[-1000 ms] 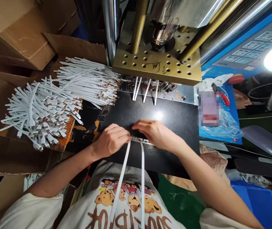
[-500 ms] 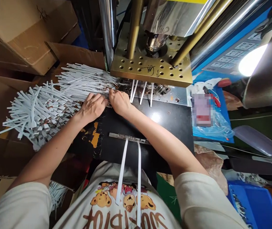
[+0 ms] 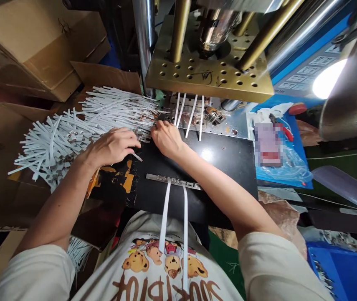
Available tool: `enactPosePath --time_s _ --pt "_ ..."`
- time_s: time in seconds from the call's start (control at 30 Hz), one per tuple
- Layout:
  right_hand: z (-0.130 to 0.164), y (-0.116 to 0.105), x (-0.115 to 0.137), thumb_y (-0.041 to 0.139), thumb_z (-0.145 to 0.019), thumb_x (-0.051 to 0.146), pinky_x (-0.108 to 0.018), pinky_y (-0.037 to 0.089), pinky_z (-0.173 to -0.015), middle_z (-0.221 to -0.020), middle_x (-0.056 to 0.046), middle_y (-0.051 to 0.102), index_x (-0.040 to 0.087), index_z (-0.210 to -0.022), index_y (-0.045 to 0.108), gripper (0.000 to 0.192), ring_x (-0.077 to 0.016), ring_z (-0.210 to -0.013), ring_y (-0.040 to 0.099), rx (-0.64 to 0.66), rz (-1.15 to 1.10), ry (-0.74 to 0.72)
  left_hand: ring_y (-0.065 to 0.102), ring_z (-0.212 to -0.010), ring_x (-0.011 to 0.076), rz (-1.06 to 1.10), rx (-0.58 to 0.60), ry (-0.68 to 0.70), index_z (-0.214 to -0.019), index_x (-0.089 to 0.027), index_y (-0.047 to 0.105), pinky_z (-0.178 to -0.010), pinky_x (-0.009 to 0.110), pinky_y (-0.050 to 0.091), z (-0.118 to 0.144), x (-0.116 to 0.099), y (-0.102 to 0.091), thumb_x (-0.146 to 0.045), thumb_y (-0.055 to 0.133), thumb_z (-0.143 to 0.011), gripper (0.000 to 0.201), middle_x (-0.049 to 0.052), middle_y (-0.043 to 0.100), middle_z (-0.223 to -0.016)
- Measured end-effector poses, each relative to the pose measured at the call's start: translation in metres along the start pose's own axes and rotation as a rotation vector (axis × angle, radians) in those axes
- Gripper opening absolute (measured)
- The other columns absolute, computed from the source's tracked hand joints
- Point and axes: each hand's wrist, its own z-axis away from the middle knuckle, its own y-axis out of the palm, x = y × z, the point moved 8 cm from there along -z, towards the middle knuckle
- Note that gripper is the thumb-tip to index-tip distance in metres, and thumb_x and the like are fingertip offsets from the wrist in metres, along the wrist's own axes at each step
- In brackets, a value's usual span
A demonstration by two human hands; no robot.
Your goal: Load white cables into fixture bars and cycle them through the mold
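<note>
Your left hand: palm down, fingers curled over near ends of white flat strips, thin flexible bands with metal-tipped ends, heaped loose on cardboard at left of black glossy table. One strip end pokes from under fingers. Your right hand: fingertips pinched at pile's edge; what they grip, cannot tell. Both forearms extended forward. Perforated brass plate overhead; slim metal bar with two strips nearer you.
</note>
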Motion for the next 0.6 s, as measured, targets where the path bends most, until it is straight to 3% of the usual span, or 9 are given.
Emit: enactPosePath --time_s 0.13,0.23,0.3,0.37,0.47,0.6 --pt "0.04 -0.002 -0.026 0.044 -0.092 0.012 -0.033 0.042 -0.065 -0.097 -0.018 0.066 0.011 -0.096 0.067 0.023 -0.0298 -0.089 0.063 -0.014 0.017 0.057 0.06 -0.093 0.0209 -0.015 0.088 0.005 -0.094 -0.022 0.071 -0.084 0.034 0.044 0.013 -0.002 0.034 -0.023 0.065 -0.091 0.007 0.004 0.066 -0.095" --pt "0.087 -0.001 -0.053 0.055 -0.085 0.017 -0.031 0.039 -0.06 -0.083 -0.011 0.067 0.015 -0.085 0.066 0.011 -0.0241 -0.073 0.062 -0.051 -0.038 0.156 0.061 -0.087 0.0208 -0.036 0.066 0.022 -0.09 -0.019 0.067 -0.08 0.036 0.044 0.012 -0.008 0.049 -0.021 0.053 -0.097 0.016 0.006 0.067 -0.091" --pt "0.126 -0.002 -0.067 0.058 -0.087 0.022 -0.029 0.04 -0.058 -0.072 -0.005 0.066 0.018 -0.077 0.064 0.012 -0.0202 -0.063 0.061 -0.126 -0.147 0.209 0.062 -0.084 0.0205 -0.021 0.006 0.051 -0.089 -0.018 0.066 -0.08 0.036 0.046 0.006 -0.015 0.048 -0.02 0.048 -0.1 0.021 0.006 0.067 -0.087" --pt "0.165 -0.004 -0.071 0.057 -0.093 0.026 -0.028 0.046 -0.059 -0.071 -0.003 0.07 0.02 -0.077 0.065 0.019 -0.0184 -0.062 0.065 -0.236 -0.297 0.22 0.064 -0.08 0.0184 0.08 -0.159 0.085 -0.091 -0.017 0.065 -0.077 0.033 0.05 -0.002 -0.023 0.033 -0.019 0.049 -0.099 0.018 0.005 0.068 -0.085" --pt "0.207 -0.005 -0.059 0.054 -0.099 0.025 -0.026 0.055 -0.066 -0.088 -0.003 0.078 0.022 -0.087 0.068 0.019 -0.0175 -0.076 0.074 -0.374 -0.476 0.191 0.067 -0.078 0.0128 0.267 -0.522 0.131 -0.099 -0.017 0.067 -0.071 0.025 0.051 -0.009 -0.035 -0.013 -0.013 0.06 -0.093 0.009 0.002 0.071 -0.086" --pt "0.222 -0.001 -0.031 0.055 -0.099 0.018 -0.03 0.06 -0.08 -0.103 -0.008 0.077 0.02 -0.097 0.069 0.015 -0.0187 -0.094 0.074 -0.438 -0.585 0.102 0.065 -0.066 0.01 0.643 -0.848 -0.019 -0.097 -0.018 0.074 -0.058 0.024 0.052 -0.015 -0.032 -0.063 -0.016 0.068 -0.091 0.009 0.0 0.071 -0.081"
